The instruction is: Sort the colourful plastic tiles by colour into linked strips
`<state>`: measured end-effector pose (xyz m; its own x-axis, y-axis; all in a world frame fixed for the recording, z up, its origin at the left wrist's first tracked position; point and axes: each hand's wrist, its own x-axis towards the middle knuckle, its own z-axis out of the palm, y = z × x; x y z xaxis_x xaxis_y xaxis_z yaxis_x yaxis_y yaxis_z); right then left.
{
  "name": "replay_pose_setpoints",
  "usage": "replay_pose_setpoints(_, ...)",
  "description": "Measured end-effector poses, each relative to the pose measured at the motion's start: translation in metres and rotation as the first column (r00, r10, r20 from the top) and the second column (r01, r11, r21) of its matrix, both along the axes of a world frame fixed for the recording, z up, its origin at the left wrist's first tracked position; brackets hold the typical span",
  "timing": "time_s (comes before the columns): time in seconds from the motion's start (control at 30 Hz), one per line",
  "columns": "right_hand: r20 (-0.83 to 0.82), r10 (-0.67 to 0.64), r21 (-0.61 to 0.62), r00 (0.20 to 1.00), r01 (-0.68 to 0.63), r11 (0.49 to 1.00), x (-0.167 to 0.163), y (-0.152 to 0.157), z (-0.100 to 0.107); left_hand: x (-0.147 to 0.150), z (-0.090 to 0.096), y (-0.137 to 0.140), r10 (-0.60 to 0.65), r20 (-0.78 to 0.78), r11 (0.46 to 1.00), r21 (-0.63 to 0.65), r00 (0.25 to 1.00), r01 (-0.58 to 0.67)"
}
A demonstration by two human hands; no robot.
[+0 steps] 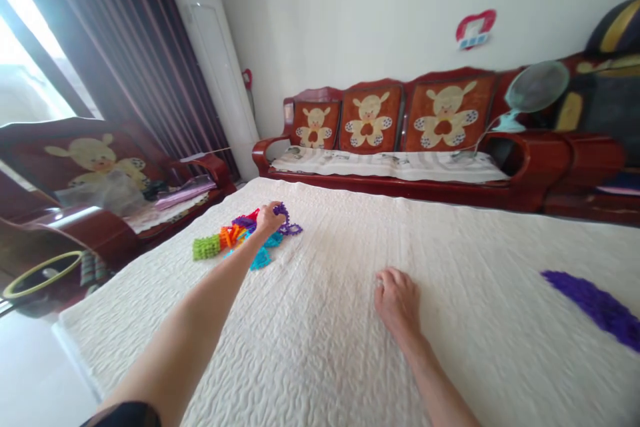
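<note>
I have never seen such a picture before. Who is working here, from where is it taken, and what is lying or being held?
No machine here: these are one person's bare hands, seen from a camera worn on the head. On the white quilted cover lies a colourful cluster, with green, orange and blue pieces. The left hand pinches a purple strip there. The right hand rests on the cover. Another purple piece lies at far right.

One heap (245, 223) at left on the quilt (325, 320), second heap (597, 303) at right, sofa (373, 121) behind.
</note>
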<state>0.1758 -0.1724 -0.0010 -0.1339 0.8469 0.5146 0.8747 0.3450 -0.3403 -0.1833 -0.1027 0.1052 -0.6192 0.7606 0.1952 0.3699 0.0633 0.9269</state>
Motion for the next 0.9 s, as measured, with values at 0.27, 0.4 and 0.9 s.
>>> replay_pose_setpoints(0.27, -0.012, 0.008, -0.021, 1.0, -0.008, 1.0, 0.005, 0.0, 0.001, -0.079, 0.003, -0.023, 0.148, -0.46, 0.939, -0.212, 0.875, -0.27)
replay_pose_setpoints(0.4, -0.047, -0.003, -0.038, 0.999, 0.001, 0.999, 0.002, 0.002, -0.002, -0.051, -0.003, -0.025, 0.144, -0.628, 0.958, -0.105, 0.765, -0.267)
replay_pose_setpoints(0.9, -0.093, -0.588, -0.036, 0.803, 0.588, 0.808, 0.18, 0.029, 0.032, 0.13, -0.124, 0.004, -0.384, -0.77, 0.891, -0.164, 0.51, 0.423)
